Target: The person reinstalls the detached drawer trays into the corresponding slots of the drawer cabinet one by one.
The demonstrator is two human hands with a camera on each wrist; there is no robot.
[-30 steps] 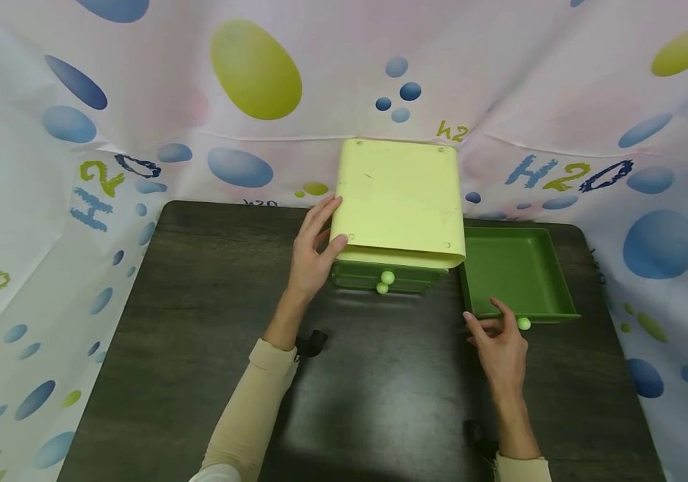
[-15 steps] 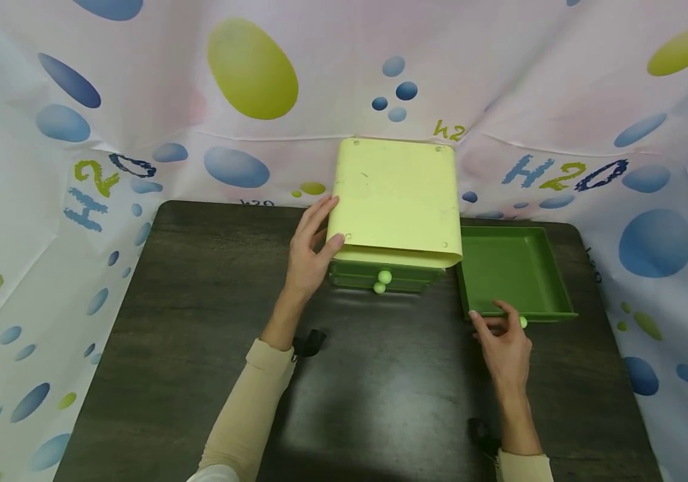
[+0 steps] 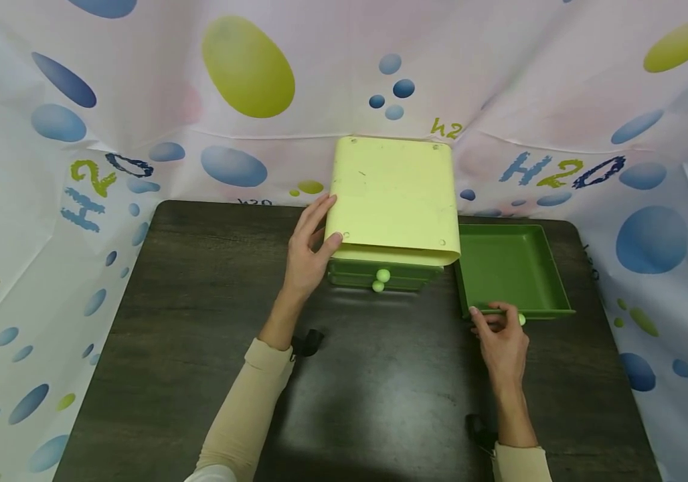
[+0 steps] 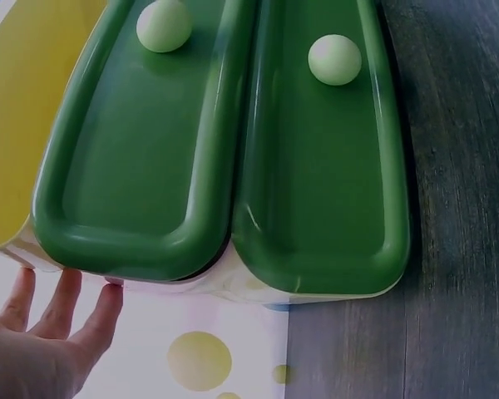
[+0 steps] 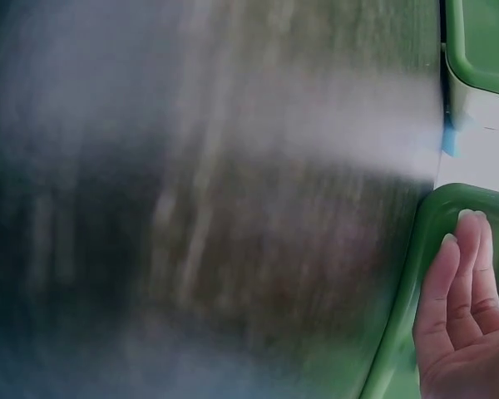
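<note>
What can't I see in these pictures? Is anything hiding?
Insides of the two green drawers: hidden by their fronts, left wrist view.
Part of the knob on the green tray: behind the right hand, head view.
Rest of the left hand: cut off by the edge, left wrist view.
Table grain: blurred, right wrist view.

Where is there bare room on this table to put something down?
Two wide patches of the dark table look bare: one left of the left hand, one in front of the yellow cabinet, between the hands. It's crowded right of the cabinet, with the loose green drawer and right hand there.
</note>
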